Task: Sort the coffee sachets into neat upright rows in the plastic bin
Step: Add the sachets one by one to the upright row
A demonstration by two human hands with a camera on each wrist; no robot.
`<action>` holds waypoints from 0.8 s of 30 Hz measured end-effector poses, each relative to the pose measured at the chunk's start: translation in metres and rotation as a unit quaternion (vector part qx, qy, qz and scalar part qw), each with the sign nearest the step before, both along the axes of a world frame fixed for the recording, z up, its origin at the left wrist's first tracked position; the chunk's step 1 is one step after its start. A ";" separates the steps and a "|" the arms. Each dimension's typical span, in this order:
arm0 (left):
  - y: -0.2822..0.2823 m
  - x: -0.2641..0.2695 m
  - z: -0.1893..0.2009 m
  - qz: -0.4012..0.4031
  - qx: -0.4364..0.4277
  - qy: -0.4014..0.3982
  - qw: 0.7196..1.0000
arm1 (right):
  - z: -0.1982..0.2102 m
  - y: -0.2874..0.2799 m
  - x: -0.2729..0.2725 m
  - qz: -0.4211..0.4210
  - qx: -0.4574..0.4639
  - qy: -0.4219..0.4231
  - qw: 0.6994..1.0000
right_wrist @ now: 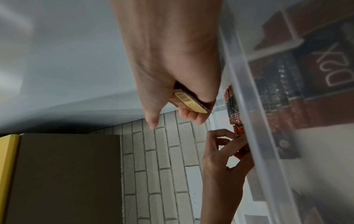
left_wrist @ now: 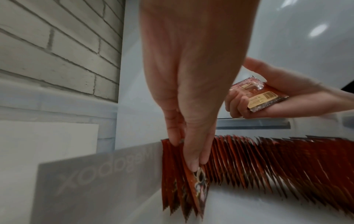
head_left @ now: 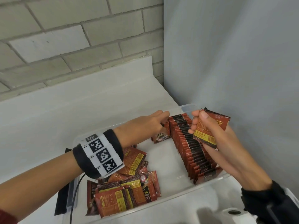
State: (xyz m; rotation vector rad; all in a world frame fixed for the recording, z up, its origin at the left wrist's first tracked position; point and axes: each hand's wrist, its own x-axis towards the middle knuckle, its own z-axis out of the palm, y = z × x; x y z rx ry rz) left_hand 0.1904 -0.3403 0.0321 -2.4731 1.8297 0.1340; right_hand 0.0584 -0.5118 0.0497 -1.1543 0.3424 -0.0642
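A clear plastic bin holds red coffee sachets. A long upright row runs along its right side, and a short second row stands at the far end. My left hand reaches into the bin's far end and pinches the tops of the short row's sachets. My right hand hovers above the long row, gripping a small stack of sachets. In the right wrist view that stack sits between thumb and fingers. Loose sachets lie piled at the bin's near left.
The bin sits on a white counter against a grey brick wall and a pale panel at right. A black strap and cable lie at the bin's left. A round hole shows in the near white surface.
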 end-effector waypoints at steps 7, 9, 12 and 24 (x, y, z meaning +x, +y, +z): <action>0.001 0.004 -0.006 -0.047 -0.060 -0.026 0.997 | -0.006 -0.002 0.004 -0.009 0.028 -0.001 1.000; 0.002 0.004 -0.010 -0.056 -0.084 -0.026 0.995 | -0.008 -0.004 0.005 -0.009 0.058 -0.006 0.998; 0.003 0.005 -0.013 -0.054 -0.084 -0.016 0.995 | -0.009 -0.006 0.004 0.000 0.098 -0.011 0.995; -0.009 0.000 0.037 0.052 -0.199 0.184 0.961 | -0.008 -0.004 0.006 0.030 0.043 0.017 0.998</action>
